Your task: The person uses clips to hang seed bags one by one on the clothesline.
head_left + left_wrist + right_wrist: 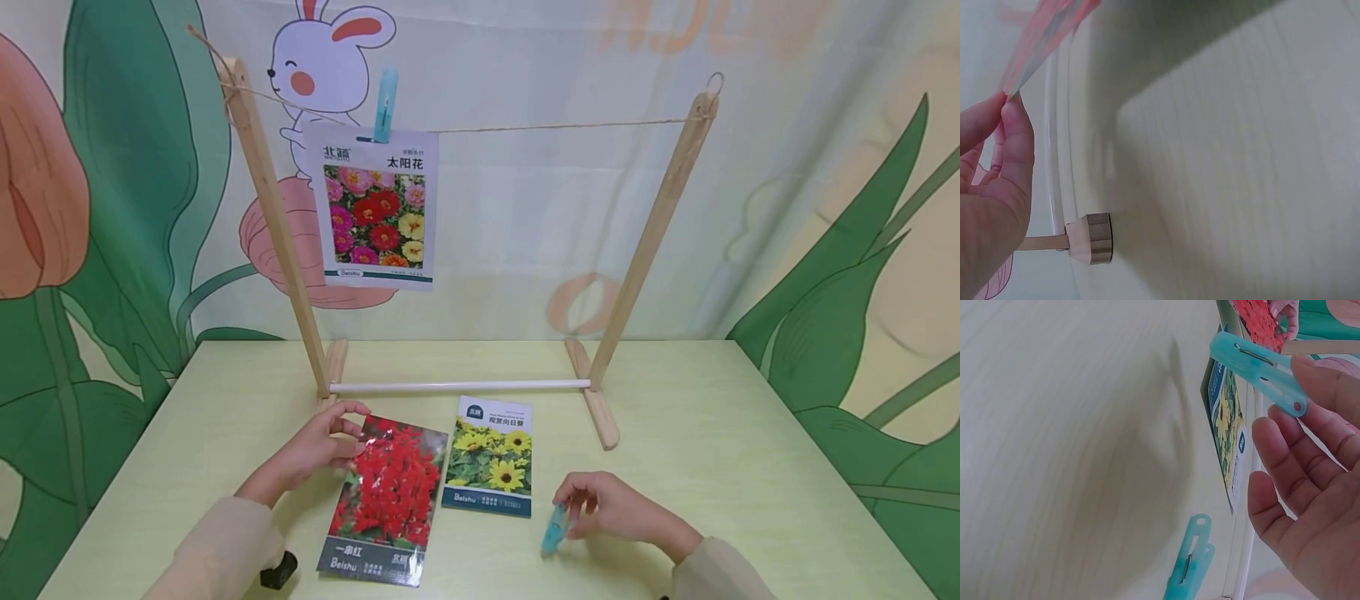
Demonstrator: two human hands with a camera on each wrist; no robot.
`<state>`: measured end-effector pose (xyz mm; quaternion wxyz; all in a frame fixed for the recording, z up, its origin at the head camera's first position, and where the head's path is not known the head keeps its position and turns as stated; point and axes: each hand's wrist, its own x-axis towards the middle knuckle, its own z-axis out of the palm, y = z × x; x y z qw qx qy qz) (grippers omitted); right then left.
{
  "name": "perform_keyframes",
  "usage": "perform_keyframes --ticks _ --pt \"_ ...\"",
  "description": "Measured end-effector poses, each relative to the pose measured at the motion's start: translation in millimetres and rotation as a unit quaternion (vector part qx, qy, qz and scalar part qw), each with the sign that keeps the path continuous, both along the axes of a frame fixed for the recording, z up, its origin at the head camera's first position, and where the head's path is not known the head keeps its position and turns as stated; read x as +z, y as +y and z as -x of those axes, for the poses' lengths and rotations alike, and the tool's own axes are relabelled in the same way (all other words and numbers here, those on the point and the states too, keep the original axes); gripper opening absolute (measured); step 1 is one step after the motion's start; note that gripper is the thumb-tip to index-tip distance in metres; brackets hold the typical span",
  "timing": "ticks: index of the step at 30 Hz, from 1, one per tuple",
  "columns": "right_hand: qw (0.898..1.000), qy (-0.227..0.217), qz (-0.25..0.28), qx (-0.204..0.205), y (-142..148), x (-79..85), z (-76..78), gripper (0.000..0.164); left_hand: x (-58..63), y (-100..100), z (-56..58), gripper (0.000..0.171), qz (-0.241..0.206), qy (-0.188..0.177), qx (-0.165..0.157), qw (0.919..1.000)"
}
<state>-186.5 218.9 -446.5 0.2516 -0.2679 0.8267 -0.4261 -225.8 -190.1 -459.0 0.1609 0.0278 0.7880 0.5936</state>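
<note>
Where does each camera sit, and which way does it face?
Head: on the head, facing forward and down at the wooden stand; left hand, right hand and sleeves show.
Left wrist: on that wrist, facing the red-flower packet and tabletop; left hand shows.
Right wrist: on that wrist, facing the clothespin; both hands show.
Head and right wrist share the sunflower packet.

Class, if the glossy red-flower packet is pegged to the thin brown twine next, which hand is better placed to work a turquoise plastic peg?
Probably the right hand: it pinches a peg by one end, while the left hand pinches the packet by its edge.
</note>
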Motion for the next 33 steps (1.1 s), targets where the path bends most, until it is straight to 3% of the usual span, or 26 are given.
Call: perform_keyframes --ticks 17,33 --pt "0.999 0.037 -0.015 -0.015 -2.0 6.8 4.3 0.031 6.5 2.1 -2.0 0.048 -0.031 0.036 -0.007 0.9988" --pt "0.996 0.093 0.004 -0.014 -3.1 11.9 9.3 0.028 18.7 6.9 -4.9 0.046 -0.04 0.056 0.008 0.9976"
